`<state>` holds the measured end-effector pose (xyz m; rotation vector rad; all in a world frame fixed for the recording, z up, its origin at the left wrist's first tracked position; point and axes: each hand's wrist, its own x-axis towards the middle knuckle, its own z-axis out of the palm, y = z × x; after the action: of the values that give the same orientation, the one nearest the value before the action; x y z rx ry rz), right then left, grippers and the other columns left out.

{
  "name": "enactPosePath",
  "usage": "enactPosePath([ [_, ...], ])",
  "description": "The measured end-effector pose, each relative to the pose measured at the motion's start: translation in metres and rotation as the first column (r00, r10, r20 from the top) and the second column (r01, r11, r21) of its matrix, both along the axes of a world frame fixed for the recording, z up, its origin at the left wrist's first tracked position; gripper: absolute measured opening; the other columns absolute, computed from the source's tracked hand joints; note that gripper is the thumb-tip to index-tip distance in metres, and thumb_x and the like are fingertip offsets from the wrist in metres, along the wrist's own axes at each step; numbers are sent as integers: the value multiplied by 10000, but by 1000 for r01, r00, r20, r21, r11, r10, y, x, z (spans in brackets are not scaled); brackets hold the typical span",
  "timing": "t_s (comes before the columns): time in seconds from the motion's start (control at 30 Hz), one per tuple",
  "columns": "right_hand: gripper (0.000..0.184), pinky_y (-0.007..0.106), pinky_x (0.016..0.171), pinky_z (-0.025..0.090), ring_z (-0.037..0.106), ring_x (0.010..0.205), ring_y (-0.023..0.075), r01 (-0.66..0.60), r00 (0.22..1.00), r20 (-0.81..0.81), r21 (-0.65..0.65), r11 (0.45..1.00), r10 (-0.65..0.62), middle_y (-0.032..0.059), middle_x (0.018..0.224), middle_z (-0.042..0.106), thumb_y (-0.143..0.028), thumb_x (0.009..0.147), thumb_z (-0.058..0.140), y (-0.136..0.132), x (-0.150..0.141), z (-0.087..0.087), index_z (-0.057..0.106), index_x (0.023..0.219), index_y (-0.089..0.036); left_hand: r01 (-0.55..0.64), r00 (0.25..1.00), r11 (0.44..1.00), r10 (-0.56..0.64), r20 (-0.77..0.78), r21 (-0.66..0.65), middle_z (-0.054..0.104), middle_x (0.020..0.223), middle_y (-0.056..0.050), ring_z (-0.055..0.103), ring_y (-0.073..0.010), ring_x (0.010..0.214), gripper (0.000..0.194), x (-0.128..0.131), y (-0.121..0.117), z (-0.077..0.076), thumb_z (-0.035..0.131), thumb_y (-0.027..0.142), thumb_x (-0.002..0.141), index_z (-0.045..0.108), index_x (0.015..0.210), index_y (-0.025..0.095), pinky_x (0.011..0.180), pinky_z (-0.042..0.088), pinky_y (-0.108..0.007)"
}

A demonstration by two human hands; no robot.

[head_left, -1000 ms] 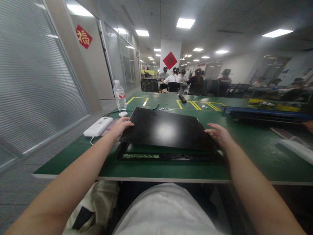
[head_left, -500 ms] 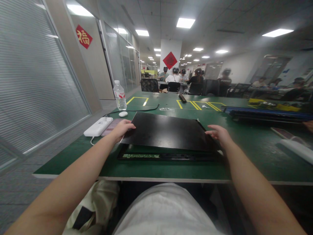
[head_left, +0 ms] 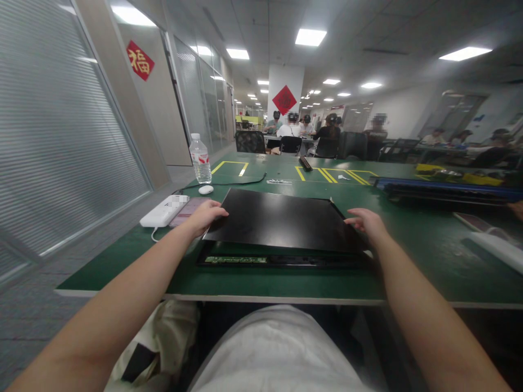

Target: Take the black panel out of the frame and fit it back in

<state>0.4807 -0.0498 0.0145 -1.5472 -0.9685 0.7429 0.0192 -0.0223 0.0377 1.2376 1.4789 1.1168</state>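
Observation:
A glossy black display panel [head_left: 281, 220] lies slightly raised and tilted over a dark frame [head_left: 294, 262] on the green table. Along the frame's near edge a strip of green circuit board [head_left: 236, 260] shows. My left hand [head_left: 209, 215] is closed on the panel's left edge, thumb on top and fingers beneath. At the opposite edge, my right hand [head_left: 366, 224] pinches the panel's right side between thumb and fingers. What lies under the panel is hidden.
Left of the panel are a white power bank [head_left: 164, 211], a phone [head_left: 188, 211], a white earbud case [head_left: 206, 190] and a water bottle [head_left: 200, 159]. A black cable [head_left: 241, 183] runs behind. Long dark panels [head_left: 445, 191] lie at right, near another person's hand [head_left: 515, 209].
The panel and both my hands have shifted very slightly to the right. My grip on both edges looks the same.

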Motion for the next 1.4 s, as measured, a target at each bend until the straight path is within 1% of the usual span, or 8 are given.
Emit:
enactPosePath([
  [0.1, 226, 222, 469, 347, 596, 556, 146, -3, 999, 49, 18, 1000, 2, 72, 639, 705, -322, 716, 639, 4, 2, -4, 680, 879, -170, 28, 999, 1000, -28, -16, -4, 637, 692, 4, 624, -216, 655, 380, -1, 1, -1, 735, 262, 462, 583, 805, 197, 587, 450, -302],
  [0.23, 231, 243, 521, 394, 659, 652, 183, -20, 992, 127, 30, 999, 16, 73, 657, 704, -339, 735, 638, 11, 10, -13, 693, 882, -169, 39, 999, 999, -39, -33, 7, 649, 674, 1, 625, -215, 637, 397, -3, 3, -3, 753, 290, 445, 601, 798, 190, 575, 441, -305],
  [0.4, 289, 278, 605, 433, 671, 751, 212, -15, 962, 271, 4, 1000, 14, 67, 730, 736, -400, 754, 617, 14, 17, -20, 705, 930, -188, 59, 998, 998, -59, -9, 2, 677, 685, -1, 625, -207, 617, 433, -3, 4, -4, 790, 289, 420, 614, 803, 190, 575, 435, -306],
  [0.6, 342, 310, 672, 433, 654, 794, 234, 25, 904, 428, -48, 999, -2, 57, 774, 752, -454, 753, 592, 8, 12, -14, 715, 954, -207, 54, 998, 999, -54, -40, 6, 682, 694, -8, 633, -218, 654, 455, -3, 3, -5, 807, 290, 421, 624, 824, 184, 599, 440, -314],
  [0.8, 297, 328, 740, 428, 659, 852, 243, 49, 847, 531, -96, 994, 10, 56, 826, 760, -424, 765, 561, 1, 2, -3, 725, 904, -219, 59, 997, 997, -57, -49, 40, 683, 718, -5, 665, -240, 742, 461, -3, 3, -7, 820, 267, 443, 605, 843, 189, 646, 459, -321],
  [0.93, 289, 328, 752, 445, 663, 857, 245, 48, 820, 572, -93, 994, 14, 64, 811, 754, -408, 764, 552, -2, -1, 0, 732, 885, -216, 82, 995, 996, -80, -61, 40, 677, 705, 5, 667, -236, 730, 482, -2, 2, -6, 832, 274, 453, 593, 863, 191, 639, 459, -319],
  [1.2, 258, 334, 787, 474, 673, 849, 239, 45, 759, 649, -113, 993, 40, 68, 825, 751, -379, 762, 577, -2, -1, 0, 743, 876, -216, 99, 991, 994, -94, -92, 45, 653, 671, 16, 657, -227, 705, 431, -2, 0, -4, 815, 272, 472, 593, 834, 195, 606, 452, -306],
  [1.4, 204, 333, 760, 483, 681, 864, 252, 74, 700, 714, -108, 991, 26, 62, 827, 754, -352, 765, 614, 2, 3, -5, 745, 860, -228, 91, 990, 995, -86, -113, 38, 644, 694, 2, 661, -241, 753, 393, 0, -1, -2, 791, 258, 479, 606, 820, 196, 632, 461, -312],
])
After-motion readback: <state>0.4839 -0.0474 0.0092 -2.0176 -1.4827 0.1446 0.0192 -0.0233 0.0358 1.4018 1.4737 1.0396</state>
